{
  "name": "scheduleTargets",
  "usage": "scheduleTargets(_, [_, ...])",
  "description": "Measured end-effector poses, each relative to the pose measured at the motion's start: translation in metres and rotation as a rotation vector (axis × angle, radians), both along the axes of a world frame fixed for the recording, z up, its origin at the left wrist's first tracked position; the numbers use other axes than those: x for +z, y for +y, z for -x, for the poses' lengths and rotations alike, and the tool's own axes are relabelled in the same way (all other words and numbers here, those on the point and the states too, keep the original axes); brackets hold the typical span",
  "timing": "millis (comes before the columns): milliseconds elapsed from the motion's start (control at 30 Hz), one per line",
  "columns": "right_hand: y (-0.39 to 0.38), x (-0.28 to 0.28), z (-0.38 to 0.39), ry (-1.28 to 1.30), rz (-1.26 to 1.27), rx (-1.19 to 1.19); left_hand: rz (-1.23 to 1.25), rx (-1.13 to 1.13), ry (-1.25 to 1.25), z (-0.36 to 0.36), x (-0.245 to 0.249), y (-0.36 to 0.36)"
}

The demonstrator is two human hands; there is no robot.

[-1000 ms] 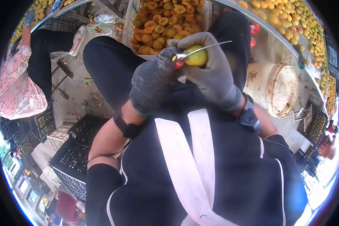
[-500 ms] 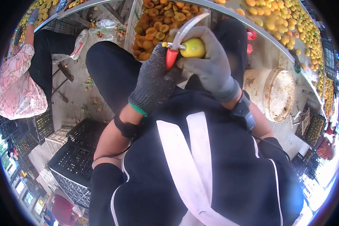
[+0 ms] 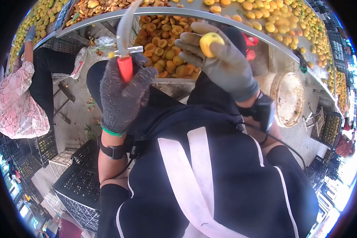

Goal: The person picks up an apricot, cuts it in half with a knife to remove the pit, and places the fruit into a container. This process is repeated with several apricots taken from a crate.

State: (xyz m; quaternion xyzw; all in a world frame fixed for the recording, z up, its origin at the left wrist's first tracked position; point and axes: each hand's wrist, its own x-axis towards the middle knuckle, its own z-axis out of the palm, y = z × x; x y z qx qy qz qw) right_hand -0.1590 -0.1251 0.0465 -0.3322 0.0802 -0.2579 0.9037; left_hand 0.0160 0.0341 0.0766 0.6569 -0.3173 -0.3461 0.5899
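Note:
My left hand (image 3: pixel 125 93), in a dark knit glove with a green cuff, is closed around the red handle of a curved knife (image 3: pixel 125 33). The blade points up and away from me, and a small metal crosspiece sits where it meets the handle. My right hand (image 3: pixel 230 69), in a grey glove, holds a yellow apricot (image 3: pixel 211 44) with the thumb over it and the other fingers partly spread. Between and beyond my hands stands a crate of halved apricots (image 3: pixel 162 43). The knife and the apricot are well apart.
A metal-edged table (image 3: pixel 186 12) carries whole apricots (image 3: pixel 269 18) and a heap of brownish scraps (image 3: pixel 95 10). A stained white bucket (image 3: pixel 289 99) stands at right, a black crate (image 3: pixel 79 178) at lower left. A person in a pink patterned top (image 3: pixel 22 103) sits at left.
My hands have parted: the left, with the knife, moved left and slightly down, away from the apricot. My right hand keeps the apricot, its fingers now more spread. More of the crate shows.

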Motion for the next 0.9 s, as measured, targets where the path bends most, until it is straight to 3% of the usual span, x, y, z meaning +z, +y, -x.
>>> scheduleTargets(67, [0.003,-0.008,-0.001,-0.021,0.149,-0.023,0.045,-0.139,0.235,0.002,0.004,0.001])
scheduleTargets(200, [0.009,-0.008,-0.002,-0.069,0.300,-0.053,0.067,-0.308,0.256,0.003,-0.008,-0.002])
scheduleTargets(267, [0.007,-0.006,-0.001,-0.071,0.338,-0.053,0.244,-0.347,-0.331,0.010,-0.012,-0.011])
scheduleTargets(300, [0.005,-0.006,0.000,-0.075,0.374,-0.044,0.110,-0.364,-0.424,0.012,-0.006,-0.008])
scheduleTargets(433, [0.009,-0.002,0.002,-0.024,0.398,-0.064,0.123,-0.334,-0.477,0.017,-0.015,-0.005])
scheduleTargets(500, [0.013,-0.003,0.001,-0.007,0.410,-0.064,0.126,-0.287,-0.693,0.017,-0.018,-0.003])
scheduleTargets(600, [0.020,-0.001,-0.001,0.028,0.417,-0.054,0.123,-0.230,-0.789,0.019,-0.026,-0.002])
scheduleTargets(900, [0.030,0.003,-0.002,0.090,0.486,-0.069,-0.044,-0.255,-0.828,0.024,-0.026,0.004])
